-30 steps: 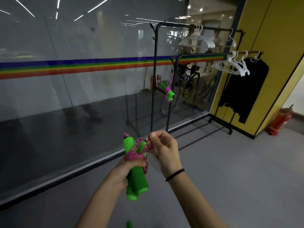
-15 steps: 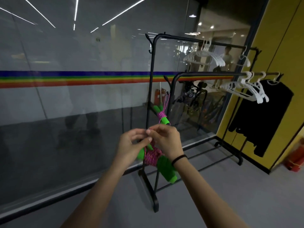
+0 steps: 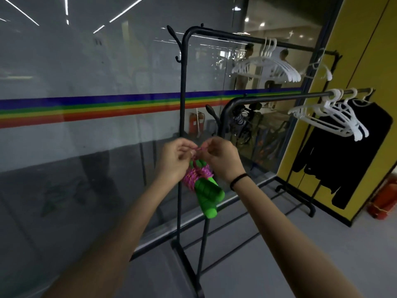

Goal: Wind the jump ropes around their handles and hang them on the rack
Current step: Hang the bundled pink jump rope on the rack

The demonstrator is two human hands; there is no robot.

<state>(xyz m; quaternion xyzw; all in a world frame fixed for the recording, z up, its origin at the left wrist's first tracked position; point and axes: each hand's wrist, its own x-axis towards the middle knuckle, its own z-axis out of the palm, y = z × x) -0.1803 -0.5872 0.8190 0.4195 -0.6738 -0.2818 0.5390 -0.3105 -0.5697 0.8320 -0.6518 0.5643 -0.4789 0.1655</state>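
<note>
L hand (image 3: pixel 175 159) & R hand (image 3: pixel 221 157) pinch braided pink rope (image 3: pixel 196 175) wound round ribbed green handles (image 3: pixel 207 194), tubular black rack (image 3: pixel 182 117) at 12 o'clock.

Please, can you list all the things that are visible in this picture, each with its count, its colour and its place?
jump rope: one, green handles wound with pink cord, hanging below both hands, centre
clothes racks: two, black, a tall one behind and a lower one in front, against the glass wall
hangers: several, white, one bunch on the tall rack's bar and another on the lower bar
garment: one, black, hanging at the right end of the lower rack
rainbow stripe: one, across the glass wall
fire extinguisher: one, red, on the floor, far right
wristband: one, black, on the right wrist
left hand: pinching the cord
right hand: pinching the cord
</note>
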